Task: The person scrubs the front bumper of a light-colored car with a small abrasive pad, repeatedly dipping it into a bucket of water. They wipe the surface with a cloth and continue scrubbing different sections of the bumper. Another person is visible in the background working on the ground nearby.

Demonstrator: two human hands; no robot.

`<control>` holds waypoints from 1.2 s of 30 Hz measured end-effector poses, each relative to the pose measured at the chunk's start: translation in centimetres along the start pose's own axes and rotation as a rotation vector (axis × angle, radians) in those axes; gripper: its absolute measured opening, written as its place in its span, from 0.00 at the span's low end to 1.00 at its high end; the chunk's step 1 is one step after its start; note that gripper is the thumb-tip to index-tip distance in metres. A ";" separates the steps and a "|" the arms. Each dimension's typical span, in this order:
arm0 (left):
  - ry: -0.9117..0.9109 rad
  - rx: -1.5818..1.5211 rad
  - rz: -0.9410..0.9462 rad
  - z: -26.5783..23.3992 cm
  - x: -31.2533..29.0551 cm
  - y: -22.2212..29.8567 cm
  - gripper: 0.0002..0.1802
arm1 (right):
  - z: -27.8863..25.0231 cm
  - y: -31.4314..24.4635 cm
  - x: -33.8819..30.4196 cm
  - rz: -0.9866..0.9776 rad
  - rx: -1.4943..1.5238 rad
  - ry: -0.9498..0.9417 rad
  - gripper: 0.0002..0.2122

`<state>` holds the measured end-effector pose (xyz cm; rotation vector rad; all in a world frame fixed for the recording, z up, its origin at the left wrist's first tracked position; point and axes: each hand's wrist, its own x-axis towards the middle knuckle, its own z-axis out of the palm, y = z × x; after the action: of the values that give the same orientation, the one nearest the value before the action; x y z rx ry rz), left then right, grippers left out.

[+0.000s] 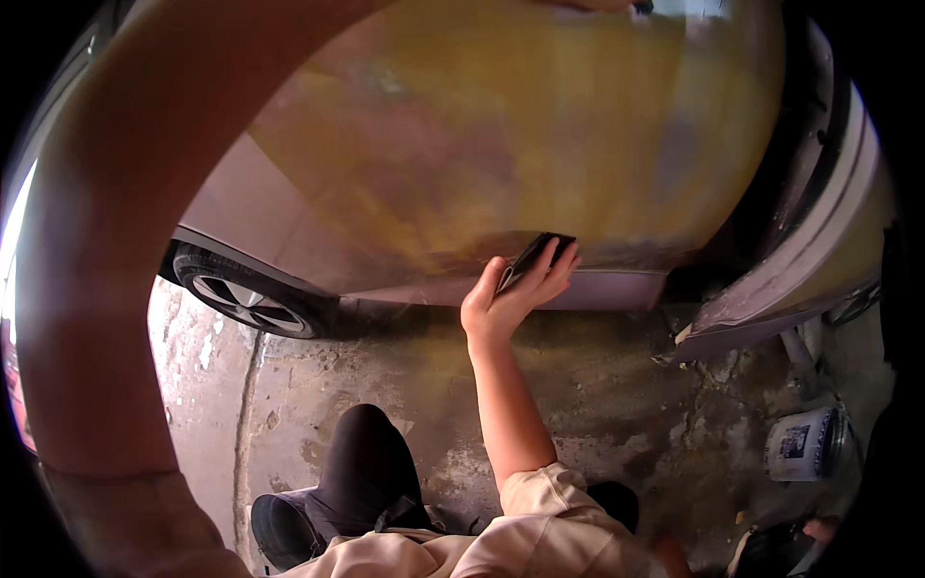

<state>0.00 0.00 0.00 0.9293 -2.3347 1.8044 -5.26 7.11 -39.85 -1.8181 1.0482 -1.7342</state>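
In front of me is a car door panel [434, 144] with blotchy yellow, brown and grey patches. Low on this panel my right hand [515, 294] presses a folded piece of black sandpaper [541, 252] against the surface. The thumb is on its near side and the fingers lie over it, so the hand is closed on it. My left arm arcs up the left side of the view. Only a sliver of my left hand [588, 4] shows at the top edge, by the upper part of the panel; its fingers are cut off.
A wheel [251, 299] with a black tyre is at the left. On the right, an open car door [790, 260] juts towards me. A white bucket [805, 443] lies or stands on the stained concrete floor [617, 385]. My bent knee [361, 453] is below the panel.
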 end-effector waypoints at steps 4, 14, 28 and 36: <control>-0.177 -0.051 0.106 -3.0 -1.0 -1.8 0.30 | -2.8 -0.7 0.8 0.113 0.280 0.141 0.19; -0.282 -0.021 -0.176 -11.1 -15.0 -6.8 0.28 | -10.5 -1.8 9.1 0.114 0.455 0.075 0.12; -0.167 0.048 -0.577 -13.6 -28.8 -7.9 0.36 | -0.1 -19.4 19.4 -1.167 0.045 -0.227 0.15; 0.058 0.072 -0.442 -13.2 -28.8 -7.9 0.29 | 3.8 -25.7 19.7 -1.579 -0.347 -0.479 0.34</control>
<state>23.20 22.94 -0.08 1.2615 -1.8493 1.7088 3.26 7.73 -8.38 -3.4438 -0.6175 -1.4530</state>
